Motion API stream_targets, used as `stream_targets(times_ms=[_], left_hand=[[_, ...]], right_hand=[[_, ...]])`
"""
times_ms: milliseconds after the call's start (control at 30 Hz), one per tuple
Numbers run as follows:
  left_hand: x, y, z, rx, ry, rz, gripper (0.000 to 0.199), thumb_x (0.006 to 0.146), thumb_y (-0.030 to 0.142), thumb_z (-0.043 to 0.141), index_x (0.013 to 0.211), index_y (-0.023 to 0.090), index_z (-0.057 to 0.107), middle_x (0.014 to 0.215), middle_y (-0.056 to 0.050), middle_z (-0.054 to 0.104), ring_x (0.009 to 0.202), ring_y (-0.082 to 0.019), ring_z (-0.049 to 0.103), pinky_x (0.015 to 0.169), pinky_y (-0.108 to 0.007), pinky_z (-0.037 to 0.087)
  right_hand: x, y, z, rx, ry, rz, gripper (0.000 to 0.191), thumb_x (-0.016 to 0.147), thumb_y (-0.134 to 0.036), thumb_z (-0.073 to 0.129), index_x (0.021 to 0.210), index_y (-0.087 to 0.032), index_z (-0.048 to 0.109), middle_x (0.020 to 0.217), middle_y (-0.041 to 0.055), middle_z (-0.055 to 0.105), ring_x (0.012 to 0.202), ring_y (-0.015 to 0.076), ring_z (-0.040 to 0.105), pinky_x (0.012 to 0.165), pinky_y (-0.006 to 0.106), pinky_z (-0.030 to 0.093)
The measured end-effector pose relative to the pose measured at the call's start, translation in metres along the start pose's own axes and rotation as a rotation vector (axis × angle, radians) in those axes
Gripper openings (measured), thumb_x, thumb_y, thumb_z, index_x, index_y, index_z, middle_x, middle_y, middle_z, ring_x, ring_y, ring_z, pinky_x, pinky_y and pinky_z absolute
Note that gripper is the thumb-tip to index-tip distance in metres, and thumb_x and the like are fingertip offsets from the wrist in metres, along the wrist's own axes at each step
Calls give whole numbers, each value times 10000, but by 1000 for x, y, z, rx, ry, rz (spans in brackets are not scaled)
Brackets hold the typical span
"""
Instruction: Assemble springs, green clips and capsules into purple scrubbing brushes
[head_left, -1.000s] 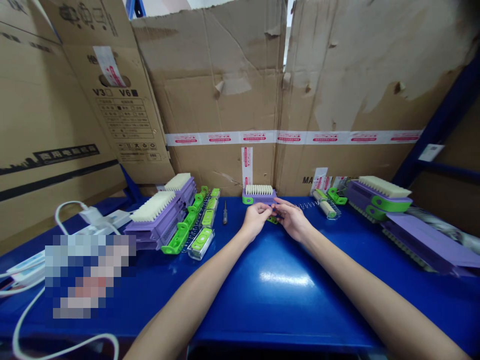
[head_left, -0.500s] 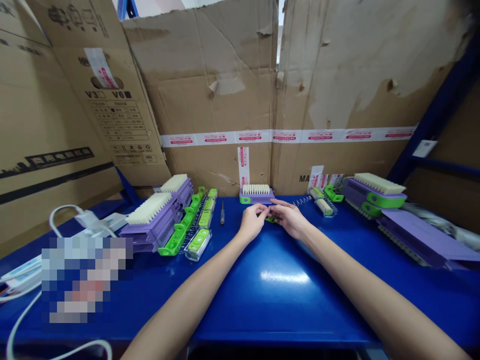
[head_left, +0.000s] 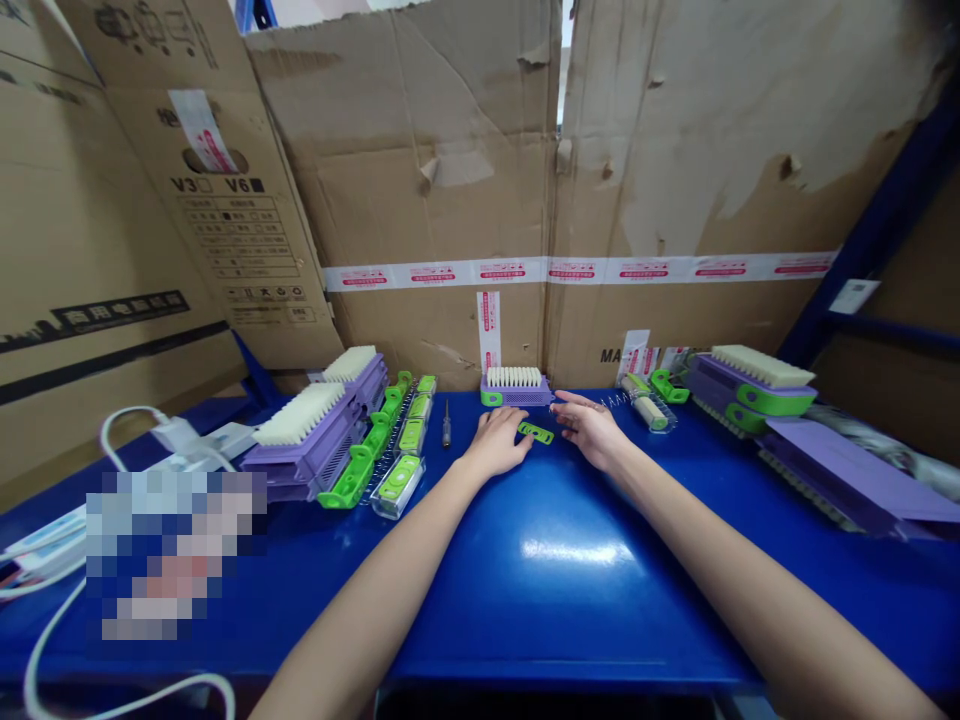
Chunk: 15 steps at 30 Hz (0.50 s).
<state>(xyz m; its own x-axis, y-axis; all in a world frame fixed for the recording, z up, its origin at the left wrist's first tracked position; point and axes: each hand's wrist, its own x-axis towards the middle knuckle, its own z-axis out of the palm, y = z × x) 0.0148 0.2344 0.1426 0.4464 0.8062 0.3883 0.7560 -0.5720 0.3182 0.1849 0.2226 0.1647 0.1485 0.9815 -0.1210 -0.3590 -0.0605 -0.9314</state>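
Flat over the blue tabletop, my left hand has its fingers stretched out and rests just left of a small green plate with holes. My right hand hovers to the right of that plate, fingers loosely bent and apart; something tiny by its fingertips is too small to make out. Directly behind both hands sits a purple case with cream ridged top and a green end piece. A thin metal spring lies beyond my right hand.
A screwdriver lies left of my hands. Further left stand a row of green brackets, clear-and-green blocks and stacked purple cases. More purple cases are at right. Cardboard walls the back; a white cable trails at left.
My hands have moved apart from their close pinch over the green plate. The left fingers have spread out, and the plate now shows uncovered between the hands.
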Motion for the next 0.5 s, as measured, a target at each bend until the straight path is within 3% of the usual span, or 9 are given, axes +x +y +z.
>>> stream_targets(times_ms=[300,500], left_hand=[[2,6,-4,-7,-38,42,326,833,295,531,1146,204,546,1075,-73,606,1044,-253,512,863,-389,382],[6,1,-1,-70,-64,-65,301,799,326,582,1074,206,611,968,-62,591,973,-239,531,849,-372,386]], right_hand=[[3,1,-4,-29,-38,-10,366,548,-149,684,910,-201,689,751,18,682,644,111,557,512,209,383],[3,4,-3,-228,-88,-87,380,556,-173,683,936,-179,687,750,30,678,620,116,551,480,209,372]])
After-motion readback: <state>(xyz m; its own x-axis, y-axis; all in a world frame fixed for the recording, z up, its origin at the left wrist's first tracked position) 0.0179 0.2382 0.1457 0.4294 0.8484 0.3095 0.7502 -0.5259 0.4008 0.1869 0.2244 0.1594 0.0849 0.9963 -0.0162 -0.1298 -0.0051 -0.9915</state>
